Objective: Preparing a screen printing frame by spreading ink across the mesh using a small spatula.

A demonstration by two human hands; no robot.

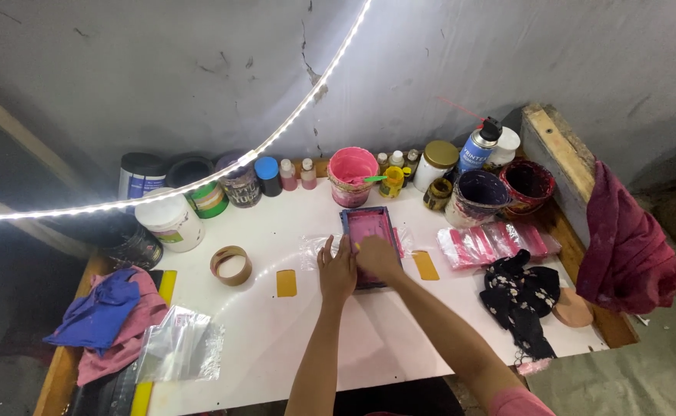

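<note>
Pink-inked frame (370, 245) at centre of the table (276, 339): left hand (338, 271) and right hand (377, 258) press flat, fingers spread; looks stiff, light, slippery-wet, best gripped by its rim.

Hands: two, left hand (337, 271) and right hand (378, 256).
Pink-stained frames (369, 225): one.
Yellow tape patches: two, the left (286, 283) and the right (425, 265).
Tape rolls (230, 265): one.
Spray cans (478, 146): one.
Pink paint tubs (352, 174): one.
Clear plastic bags: one near the table's front left corner (180, 350).
Black floral cloths (524, 296): one.
Small pink-filled bottles (297, 175): two.
</note>
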